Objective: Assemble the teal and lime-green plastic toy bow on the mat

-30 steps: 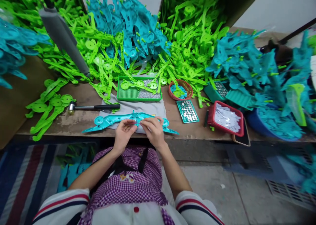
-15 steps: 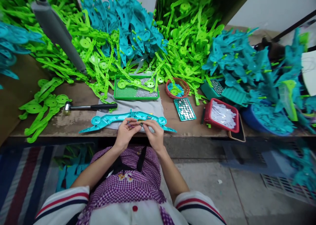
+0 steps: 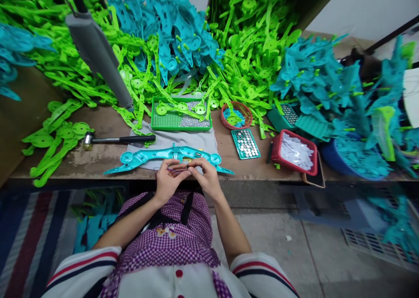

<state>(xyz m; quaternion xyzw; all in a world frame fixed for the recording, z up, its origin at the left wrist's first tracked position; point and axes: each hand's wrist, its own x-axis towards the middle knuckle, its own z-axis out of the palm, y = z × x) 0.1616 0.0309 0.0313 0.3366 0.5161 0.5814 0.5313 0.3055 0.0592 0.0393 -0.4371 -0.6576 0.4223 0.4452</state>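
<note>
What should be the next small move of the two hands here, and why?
Probably bring the small dark part forward and down to the middle of the teal bow-shaped piece. The left hand and right hand pinch it together just in front of that piece, which lies flat on the grey cloth, its centre uncovered.

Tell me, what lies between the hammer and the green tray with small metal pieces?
In the head view, a grey cloth lies between the hammer and the green tray, with one green plastic part beside the handle.
</note>
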